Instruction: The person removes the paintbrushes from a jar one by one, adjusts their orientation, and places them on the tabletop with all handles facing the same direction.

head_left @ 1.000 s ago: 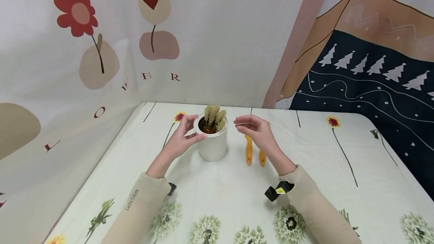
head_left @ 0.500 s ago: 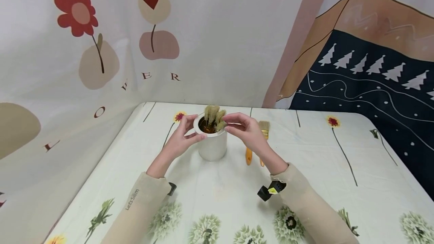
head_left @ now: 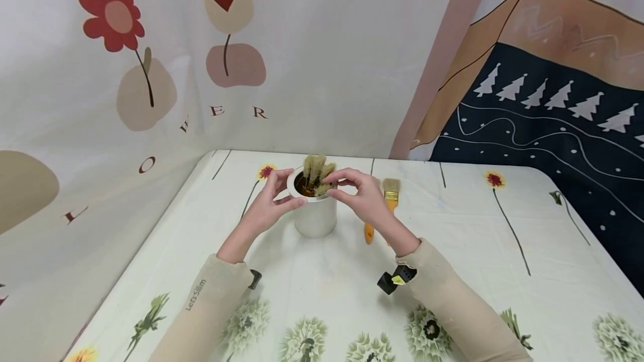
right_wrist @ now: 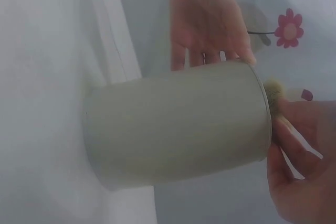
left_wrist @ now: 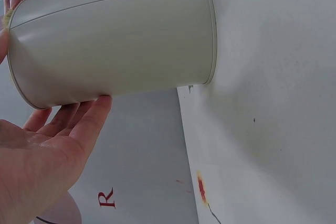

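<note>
A white cylindrical pot [head_left: 316, 221] stands upright in the head view, several paintbrushes [head_left: 314, 167] in it with pale bristles up. My left hand [head_left: 264, 205] holds the pot from the left, thumb at the near rim and fingers along its side; the left wrist view has that hand's fingertips [left_wrist: 100, 103] against the wall. At the right of the opening, my right hand [head_left: 364, 197] pinches the bristles of one brush [head_left: 324, 187]. In the right wrist view, the right hand [right_wrist: 299, 166] is at the rim beside the bristles [right_wrist: 273, 94]. The brushes' handles are hidden inside the pot.
To the right of the pot, a flat paintbrush [head_left: 391, 190] with an orange handle lies on the table, partly behind my right arm. Another orange handle [head_left: 369, 233] lies beside it. A flower-print cloth [head_left: 322, 272] covers the table, and printed fabric [head_left: 327, 71] hangs behind.
My right hand has moved left from beside the pot to its opening and now pinches a brush's bristles. The flat paintbrush on the table has come into view. My left hand has stayed put.
</note>
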Motion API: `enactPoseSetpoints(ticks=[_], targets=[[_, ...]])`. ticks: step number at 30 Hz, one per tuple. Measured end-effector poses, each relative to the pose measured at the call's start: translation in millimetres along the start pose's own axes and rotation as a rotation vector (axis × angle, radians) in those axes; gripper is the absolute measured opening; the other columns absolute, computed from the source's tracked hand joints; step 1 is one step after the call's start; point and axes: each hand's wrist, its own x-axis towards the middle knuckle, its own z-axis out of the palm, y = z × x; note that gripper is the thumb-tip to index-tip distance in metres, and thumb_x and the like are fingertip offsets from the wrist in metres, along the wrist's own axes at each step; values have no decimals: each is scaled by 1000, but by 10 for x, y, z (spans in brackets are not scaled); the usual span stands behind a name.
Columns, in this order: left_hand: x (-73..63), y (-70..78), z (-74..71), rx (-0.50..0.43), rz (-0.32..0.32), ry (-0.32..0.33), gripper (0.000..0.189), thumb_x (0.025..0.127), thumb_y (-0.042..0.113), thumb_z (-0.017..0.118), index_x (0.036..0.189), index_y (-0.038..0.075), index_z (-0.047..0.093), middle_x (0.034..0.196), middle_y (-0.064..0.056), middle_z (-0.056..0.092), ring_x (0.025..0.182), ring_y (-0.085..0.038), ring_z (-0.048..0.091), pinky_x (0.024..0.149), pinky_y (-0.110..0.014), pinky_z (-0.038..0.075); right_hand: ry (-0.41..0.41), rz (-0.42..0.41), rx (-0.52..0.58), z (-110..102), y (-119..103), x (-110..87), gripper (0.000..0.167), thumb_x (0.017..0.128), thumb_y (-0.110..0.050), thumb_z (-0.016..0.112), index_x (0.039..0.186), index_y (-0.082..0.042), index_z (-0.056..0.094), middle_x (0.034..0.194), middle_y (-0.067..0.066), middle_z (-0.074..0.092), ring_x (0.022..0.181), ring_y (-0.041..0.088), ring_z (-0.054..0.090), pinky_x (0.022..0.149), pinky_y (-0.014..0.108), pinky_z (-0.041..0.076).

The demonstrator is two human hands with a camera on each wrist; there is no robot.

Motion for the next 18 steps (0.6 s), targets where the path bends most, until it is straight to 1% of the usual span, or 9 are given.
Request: enactPoseSetpoints(ticks=[5,8,11,13,18], targets=[[-1,3,-4,-1,4,2,69,94,11,69,148,4,28,157,-19,36,148,-36,34,115,-54,40,8,-9,-18,13,1,6,15,89,-7,73,104,-5,73,109,13,72,107,27,65,97,45,55],[-3,7,-5,-1,2,2,69,94,11,69,148,4,28,157,-19,36,148,-36,34,116,-54,40,15,-12,-13,21,3,9,12,90,-6,72,102,-4,74,108,13,72,106,27,65,98,47,55],[-6,13,-5,2,-2,4,70,94,11,70,149,4,27,157,-19,36,148,-36,33,116,-54,40,30,-23,-11,26,-3,7,11,91,-7,71,101,-5,74,107,12,73,105,25,65,97,47,55],[-9,16,-4,5,-5,5,70,93,11,70,149,4,27,157,-18,37,148,-36,34,116,-54,40,46,-36,1,28,-12,3,10,91,-7,71,100,-5,74,106,11,73,104,24,66,96,43,56],[-11,24,2,8,-9,6,70,93,11,70,148,4,28,156,-18,38,147,-36,35,115,-54,41,117,-81,78,38,-26,-15,10,92,-5,70,100,-2,74,109,14,71,105,17,66,89,27,58]])
